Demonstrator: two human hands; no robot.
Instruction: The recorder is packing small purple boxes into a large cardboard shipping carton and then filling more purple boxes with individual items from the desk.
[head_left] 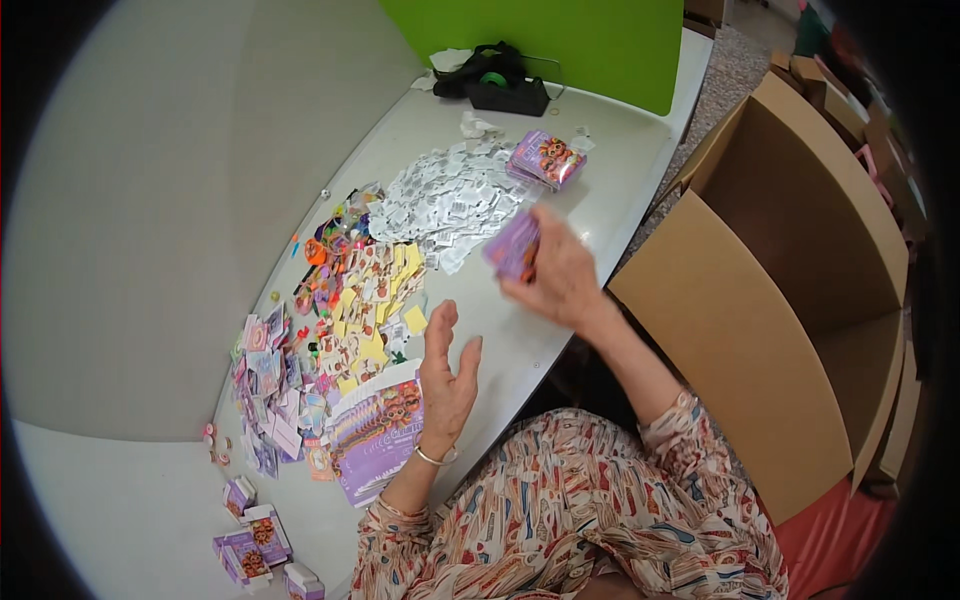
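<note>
My right hand (560, 270) grips a small purple printed packet (512, 246) over the near side of the table; both are smeared by motion. Just beyond it lies a stack of similar filled purple packets (547, 160). My left hand (450, 385) is empty, thumb apart from the fingers, held above the table. Beside it, an overlapping fan of flat purple-and-white bags (380, 440) lies partly behind the wrist. Past the bags are yellow and white printed slips (375, 300) and a broad heap of small white sachets (450, 200).
Colourful small trinkets (318, 255) and a pile of pastel cards (268, 385) lie along the grey wall. Small purple boxes (245, 550) sit at lower left. A black tape dispenser (508, 97) stands by the green panel (560, 45). At right is an open cardboard box (740, 340).
</note>
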